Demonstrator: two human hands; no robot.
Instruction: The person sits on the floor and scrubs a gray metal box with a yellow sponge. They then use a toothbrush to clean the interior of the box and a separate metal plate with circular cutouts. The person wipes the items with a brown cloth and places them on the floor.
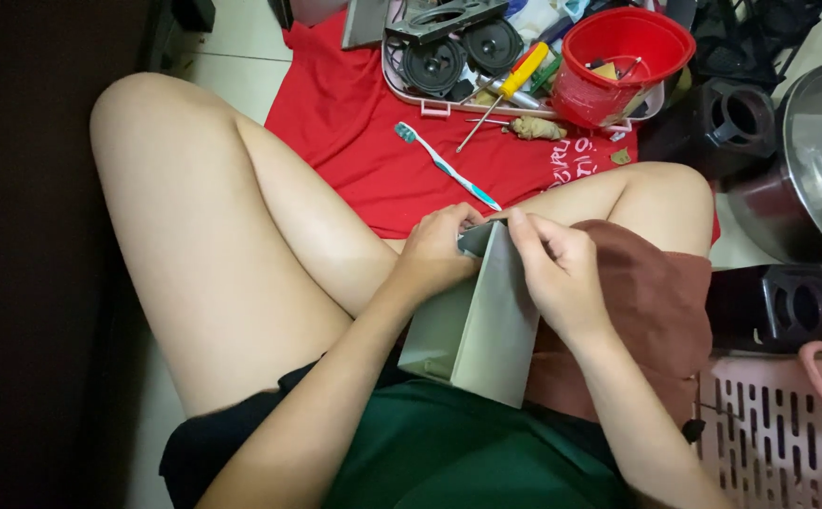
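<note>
A grey-green box-shaped metal casing (pixel 481 325) rests on my lap between my crossed legs. My left hand (pixel 434 253) grips its upper left edge, fingers curled over the top. My right hand (pixel 554 269) holds the upper right edge, thumb and fingers pinching at the top corner. A brown cloth (pixel 651 302) lies over my right thigh beside the casing. What the fingers touch inside the casing is hidden.
On a red cloth (pixel 345 113) ahead lie a toothbrush (pixel 444 165), a screwdriver (pixel 500 94), and a tray (pixel 411 94) holding two speaker cones (pixel 434 64) and a red bowl (pixel 623 61). A steel pot (pixel 811 165), dark speaker boxes (pixel 778 306) and a pink basket (pixel 778 429) stand right.
</note>
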